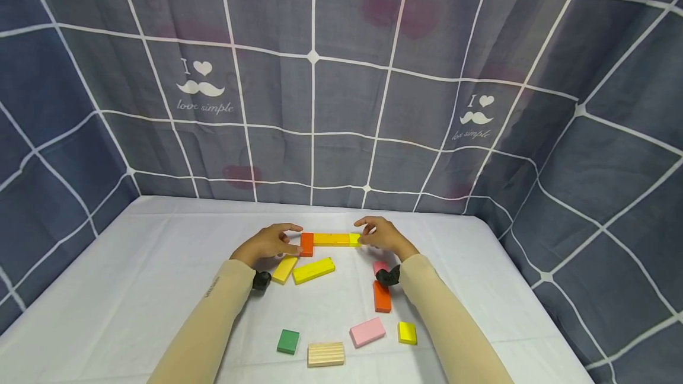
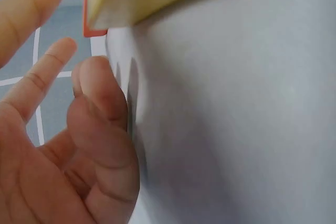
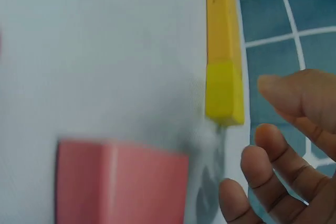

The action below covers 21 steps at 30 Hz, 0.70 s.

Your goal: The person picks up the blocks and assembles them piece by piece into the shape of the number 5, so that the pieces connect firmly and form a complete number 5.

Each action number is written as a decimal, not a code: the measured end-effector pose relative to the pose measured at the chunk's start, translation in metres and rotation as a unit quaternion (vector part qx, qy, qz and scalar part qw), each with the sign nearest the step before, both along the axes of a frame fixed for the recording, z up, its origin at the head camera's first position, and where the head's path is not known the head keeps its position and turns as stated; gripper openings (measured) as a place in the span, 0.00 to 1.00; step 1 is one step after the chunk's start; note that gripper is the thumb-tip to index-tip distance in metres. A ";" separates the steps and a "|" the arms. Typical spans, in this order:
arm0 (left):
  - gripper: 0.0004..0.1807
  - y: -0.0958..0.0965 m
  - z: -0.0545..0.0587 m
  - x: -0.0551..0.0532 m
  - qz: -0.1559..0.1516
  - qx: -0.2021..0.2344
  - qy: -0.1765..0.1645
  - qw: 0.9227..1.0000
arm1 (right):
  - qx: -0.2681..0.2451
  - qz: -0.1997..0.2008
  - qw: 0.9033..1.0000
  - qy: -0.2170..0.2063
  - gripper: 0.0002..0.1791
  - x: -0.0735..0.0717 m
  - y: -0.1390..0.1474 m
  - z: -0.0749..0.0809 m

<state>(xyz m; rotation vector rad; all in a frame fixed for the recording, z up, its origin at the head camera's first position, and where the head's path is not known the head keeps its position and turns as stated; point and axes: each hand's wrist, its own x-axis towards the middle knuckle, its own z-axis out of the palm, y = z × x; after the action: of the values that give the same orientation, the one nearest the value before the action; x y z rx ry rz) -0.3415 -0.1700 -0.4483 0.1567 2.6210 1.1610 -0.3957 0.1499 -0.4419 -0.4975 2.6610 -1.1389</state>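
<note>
In the head view my left hand (image 1: pixel 269 243) is at the left end of a row of blocks. Its thumb tip is right beside an orange-red block (image 1: pixel 306 244); whether they touch I cannot tell. A long orange-yellow block (image 1: pixel 331 240) continues the row, ending in a small yellow block (image 1: pixel 354 240). My right hand (image 1: pixel 385 237) hovers by that end, fingers loosely bent; the right wrist view has a gap between its fingertips (image 3: pixel 269 83) and the small yellow block (image 3: pixel 223 93). Two yellow blocks (image 1: pixel 313 270) (image 1: pixel 284 269) lie just in front of the row.
Below my right wrist lie a red-pink block (image 1: pixel 380 266), partly hidden, and an orange block (image 1: pixel 382 297). Nearer the front are a pink block (image 1: pixel 367 332), a yellow block (image 1: pixel 407 333), a green block (image 1: pixel 288 341) and a ridged wooden block (image 1: pixel 325 354). A checked curtain (image 1: pixel 341 93) stands behind the white table (image 1: pixel 160 265).
</note>
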 end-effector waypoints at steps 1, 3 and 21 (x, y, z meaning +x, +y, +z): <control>0.35 -0.002 0.001 0.001 -0.006 0.000 0.005 1.000 | -0.004 0.004 1.000 0.008 0.22 0.001 -0.001 0.000; 0.33 -0.005 0.002 0.003 -0.013 0.005 0.009 1.000 | -0.014 0.015 1.000 0.022 0.21 0.003 -0.003 0.000; 0.33 -0.043 0.001 0.027 -0.084 0.054 -0.003 0.995 | -0.064 0.135 0.989 0.004 0.13 0.029 -0.026 -0.007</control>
<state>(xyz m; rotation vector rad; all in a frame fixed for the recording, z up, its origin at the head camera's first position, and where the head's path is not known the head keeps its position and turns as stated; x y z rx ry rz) -0.3143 -0.2134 -0.4471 0.3868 2.4854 1.2407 -0.3666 0.1242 -0.4490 -0.8572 2.4399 -1.2277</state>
